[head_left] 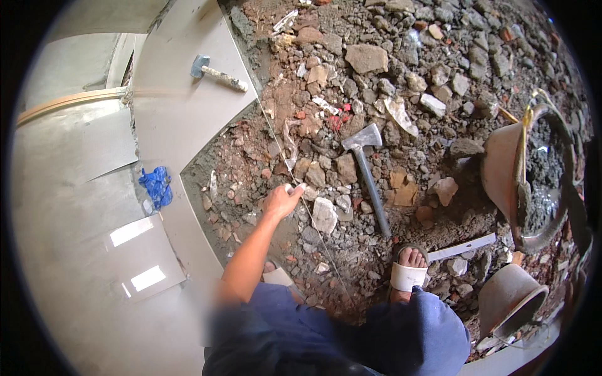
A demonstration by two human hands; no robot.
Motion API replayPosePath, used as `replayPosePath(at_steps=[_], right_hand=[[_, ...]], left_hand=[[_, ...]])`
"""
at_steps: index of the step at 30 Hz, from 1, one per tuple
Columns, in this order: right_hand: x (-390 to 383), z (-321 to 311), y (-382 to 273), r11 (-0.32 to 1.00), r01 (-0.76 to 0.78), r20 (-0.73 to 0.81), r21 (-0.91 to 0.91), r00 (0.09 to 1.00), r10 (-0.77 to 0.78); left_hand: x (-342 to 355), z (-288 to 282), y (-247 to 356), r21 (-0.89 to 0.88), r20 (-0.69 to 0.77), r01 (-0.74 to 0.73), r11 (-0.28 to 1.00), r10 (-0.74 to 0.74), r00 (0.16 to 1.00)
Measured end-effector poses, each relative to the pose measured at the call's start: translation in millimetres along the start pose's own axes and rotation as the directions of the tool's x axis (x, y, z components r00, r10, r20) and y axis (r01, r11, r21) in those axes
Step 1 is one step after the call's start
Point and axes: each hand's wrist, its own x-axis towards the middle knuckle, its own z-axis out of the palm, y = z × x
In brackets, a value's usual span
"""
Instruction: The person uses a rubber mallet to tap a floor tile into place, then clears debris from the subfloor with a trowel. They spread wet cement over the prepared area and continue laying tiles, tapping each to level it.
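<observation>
My left hand (pixel 283 202) reaches over the rubble, its fingers closed in a pinch on a thin pale string (pixel 327 254). The string runs from the corner of a large beige tile (pixel 172 125) down towards my feet. Pale stones lie close to the fingertips, among them a white chunk (pixel 324 216). To the right of the hand, an axe-shaped tool (pixel 372 188) with a metal handle lies on the broken ground. A club hammer (pixel 221 78) with a mortar-smeared handle rests on the tile. My right hand is out of sight.
At the right stands a bucket (pixel 501 169) of wet grey mortar, with a tipped bucket (pixel 511 294) below it. A flat metal strip (pixel 463 246) lies by my sandalled right foot (pixel 411 266). Crumpled blue plastic (pixel 156 186) sits beside the tiles. Loose stones cover the ground.
</observation>
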Motion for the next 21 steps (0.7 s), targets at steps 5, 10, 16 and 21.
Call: replayPosePath(at_steps=[5, 10, 16, 21], right_hand=[[-95.4, 343.6, -25.0, 0.862, 0.401, 0.122, -0.31, 0.916, -0.382], [-118.0, 387.8, 17.6, 0.807, 0.461, 0.193, -0.369, 0.888, -0.418], [-108.3, 374.5, 11.6, 0.827, 0.448, 0.179, -0.338, 0.894, -0.411], [-120.1, 393.6, 10.4, 0.84, 0.404, 0.13, -0.364, 0.914, -0.383]], left_hand=[[-3.1, 14.4, 7.2, -0.115, -0.067, 0.056, 0.992, -0.064, 0.996], [-11.2, 4.3, 1.1, -0.098, -0.122, 0.074, 0.992, -0.086, 0.989], [-23.3, -23.0, -14.5, 0.097, -0.144, 0.077, 0.992, -0.063, 0.988], [-28.2, -33.1, -8.7, 0.129, -0.148, -0.001, 0.992, 0.02, 0.989]])
